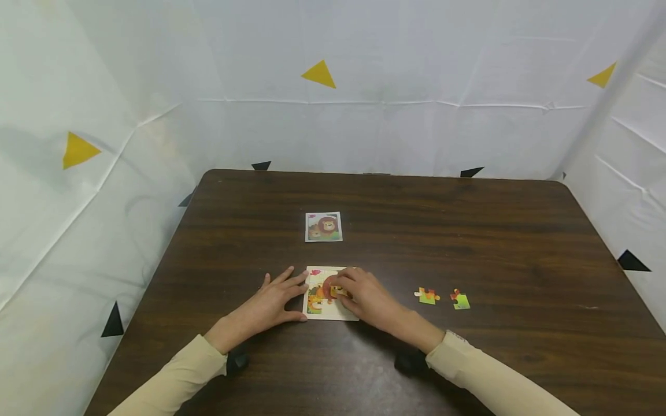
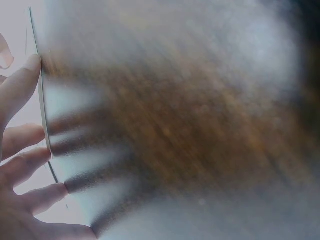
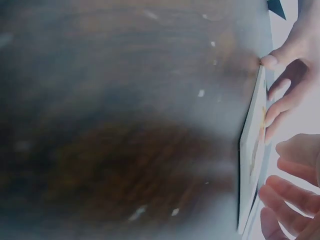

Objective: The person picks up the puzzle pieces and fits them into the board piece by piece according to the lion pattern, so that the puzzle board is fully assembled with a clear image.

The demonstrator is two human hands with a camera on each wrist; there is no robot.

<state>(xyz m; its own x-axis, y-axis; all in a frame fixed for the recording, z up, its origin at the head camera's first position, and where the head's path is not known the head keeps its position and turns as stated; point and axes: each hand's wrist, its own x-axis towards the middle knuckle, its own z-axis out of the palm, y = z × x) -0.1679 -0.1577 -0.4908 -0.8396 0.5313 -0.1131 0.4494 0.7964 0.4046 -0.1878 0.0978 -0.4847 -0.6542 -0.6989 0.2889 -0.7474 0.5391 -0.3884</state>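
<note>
A small jigsaw board (image 1: pixel 333 314) with a pale border lies on the table, partly filled with an orange-and-red lion picture. My left hand (image 1: pixel 276 297) is spread along its left side, with fingertips and thumb right at the edge. Over the right part of the board, my right hand (image 1: pixel 370 299) bends down, its thumb and forefinger about a puzzle piece (image 1: pixel 336 291) showing part of the lion. That hand covers the board's right side. In the right wrist view the right fingers (image 3: pixel 287 192) curl beside the thin board (image 3: pixel 249 160).
Two loose puzzle pieces, one orange and green (image 1: pixel 428 297) and one mostly green (image 1: pixel 461 300), lie to the right of the board. Beyond the board lies a picture card (image 1: pixel 324 227) of a lion. White sheeting (image 1: pixel 395 133) surrounds the brown table (image 1: pixel 468 231).
</note>
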